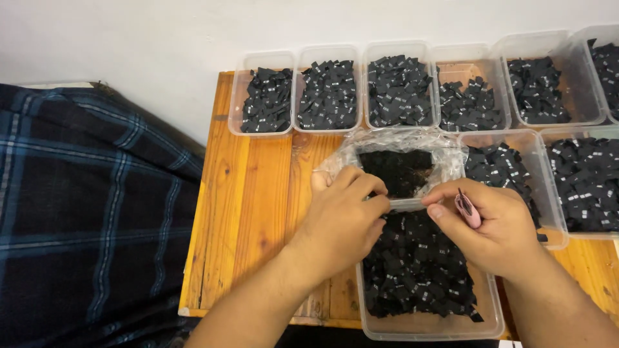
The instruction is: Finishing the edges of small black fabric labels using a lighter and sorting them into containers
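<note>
Fingers of your left hand (pixel 345 216) and right hand (pixel 490 222) pinch the edge of a clear plastic bag (pixel 400 164) of black labels at frame centre, above the front tub (pixel 429 325). Your right hand also grips a small pink tool (pixel 467 209).

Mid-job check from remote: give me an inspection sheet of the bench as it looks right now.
Surface: wooden table, bare planks at the left side.
Job's things: clear plastic bag of black tags, pinched at its near edge by both hands; open clear tub of black tags beneath them.
Clutter: eight more clear tubs of black tags along the back and right.
Grippers: left hand on the bag's edge; right hand also pinches it, with a small pink object tucked in its fingers.
Cables: nothing seen.
Surroundings: white wall; dark plaid cloth to the left.
</note>
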